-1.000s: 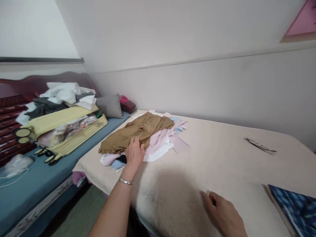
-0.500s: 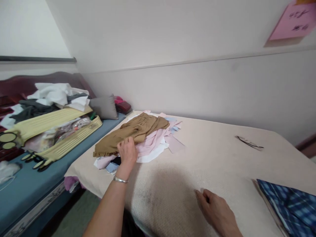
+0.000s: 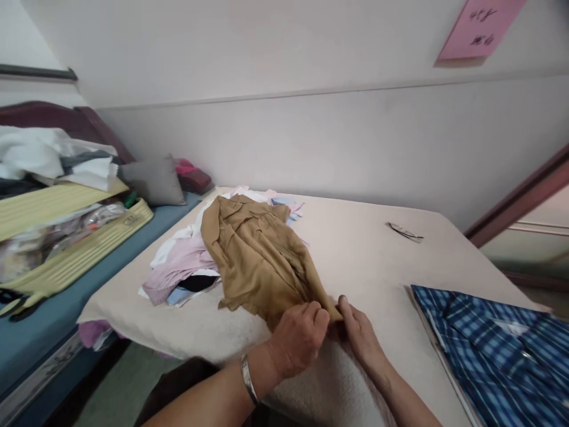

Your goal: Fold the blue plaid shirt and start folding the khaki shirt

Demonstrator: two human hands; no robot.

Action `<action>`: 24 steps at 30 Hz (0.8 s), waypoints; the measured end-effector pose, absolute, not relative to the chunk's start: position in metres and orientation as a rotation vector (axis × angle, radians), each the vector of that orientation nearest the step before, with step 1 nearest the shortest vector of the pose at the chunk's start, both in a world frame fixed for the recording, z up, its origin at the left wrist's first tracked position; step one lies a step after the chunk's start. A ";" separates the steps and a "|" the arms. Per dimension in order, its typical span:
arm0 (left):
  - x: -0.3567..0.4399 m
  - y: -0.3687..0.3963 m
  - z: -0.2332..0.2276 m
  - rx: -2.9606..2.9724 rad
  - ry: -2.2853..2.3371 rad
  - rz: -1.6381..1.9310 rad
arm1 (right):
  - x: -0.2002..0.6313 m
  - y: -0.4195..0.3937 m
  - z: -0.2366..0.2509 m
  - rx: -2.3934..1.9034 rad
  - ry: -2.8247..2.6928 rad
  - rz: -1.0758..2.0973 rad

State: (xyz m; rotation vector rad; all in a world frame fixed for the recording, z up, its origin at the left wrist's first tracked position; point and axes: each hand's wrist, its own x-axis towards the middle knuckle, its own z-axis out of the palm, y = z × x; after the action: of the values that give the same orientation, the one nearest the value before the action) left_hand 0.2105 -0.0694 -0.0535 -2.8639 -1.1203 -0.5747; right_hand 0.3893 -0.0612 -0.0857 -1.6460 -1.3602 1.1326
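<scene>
A mustard-brown garment stretches from the clothes pile toward me; its exact kind cannot be made out. My left hand, with a silver bracelet at the wrist, is closed in a fist on the garment's near edge. Just to its right, my right hand pinches the near right corner between thumb and fingers, which are partly hidden under the cloth. Beneath the garment's far end and to its left lie pink, white, black and light blue clothes.
Blue plaid clothing lies on the right of the cream-covered table. Eyeglasses rest farther back. At left, a blue bed holds a grey pillow and a yellow bag. A pink note hangs on the wall.
The brown garment has been pulled toward me and to the right, partly off the pile. My right hand has moved up and taken hold of its corner. The view has turned right.
</scene>
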 end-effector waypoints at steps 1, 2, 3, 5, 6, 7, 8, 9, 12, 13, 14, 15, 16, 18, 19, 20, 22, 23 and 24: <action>0.212 -0.072 -0.056 -2.898 -1.112 -0.556 | 0.388 -0.061 -0.085 -1.568 -1.326 1.203; 0.214 -0.073 -0.057 -2.935 -1.104 -0.535 | 0.388 -0.060 -0.086 -1.508 -1.316 1.244; 0.215 -0.073 -0.056 -2.980 -1.086 -0.507 | 0.388 -0.059 -0.088 -1.466 -1.325 1.258; 0.213 -0.068 -0.048 -3.083 -1.026 -0.414 | 0.389 -0.056 -0.095 -1.443 -1.345 1.246; 0.207 -0.063 -0.041 -3.112 -1.034 -0.350 | 0.390 -0.054 -0.099 -1.455 -1.352 1.232; 0.197 -0.055 -0.033 -3.100 -1.112 -0.279 | 0.393 -0.052 -0.103 -1.475 -1.355 1.209; 0.183 -0.046 -0.023 -3.050 -1.248 -0.205 | 0.396 -0.050 -0.107 -1.501 -1.351 1.173; 0.164 -0.037 -0.012 -2.942 -1.459 -0.134 | 0.399 -0.049 -0.109 -1.524 -1.343 1.132; 0.097 -0.009 0.012 -2.499 -2.033 -0.049 | 0.407 -0.045 -0.110 -1.555 -1.294 1.020; 0.075 -0.003 0.016 -2.418 -2.123 -0.011 | 0.409 -0.044 -0.109 -1.557 -1.280 1.004; 0.056 0.003 0.017 -2.387 -2.193 0.031 | 0.410 -0.044 -0.108 -1.560 -1.271 0.998; 0.041 0.006 0.016 -2.374 -2.243 0.055 | 0.410 -0.044 -0.107 -1.566 -1.264 0.994; 0.030 0.008 0.014 -2.369 -2.280 0.086 | 0.410 -0.044 -0.107 -1.575 -1.261 0.987; 0.020 0.009 0.008 -2.364 -2.302 0.135 | 0.410 -0.044 -0.107 -1.594 -1.262 0.975; 0.019 0.009 0.006 -2.349 -2.299 0.156 | 0.409 -0.044 -0.107 -1.602 -1.262 0.966; 0.021 0.009 0.004 -2.322 -2.293 0.167 | 0.408 -0.045 -0.107 -1.608 -1.259 0.955; 0.027 0.010 0.003 -2.253 -2.295 0.137 | 0.407 -0.045 -0.107 -1.614 -1.233 0.933; 0.030 0.011 0.003 -2.230 -2.304 0.087 | 0.407 -0.045 -0.106 -1.614 -1.211 0.923; 0.032 0.012 0.005 -2.224 -2.318 0.002 | 0.409 -0.045 -0.105 -1.611 -1.186 0.912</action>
State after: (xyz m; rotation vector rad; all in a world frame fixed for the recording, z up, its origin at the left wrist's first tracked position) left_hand 0.0319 0.0121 0.0045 -2.2239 -2.3176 0.0016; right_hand 0.4086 -0.0450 -0.1049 -1.6106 -1.1860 0.9124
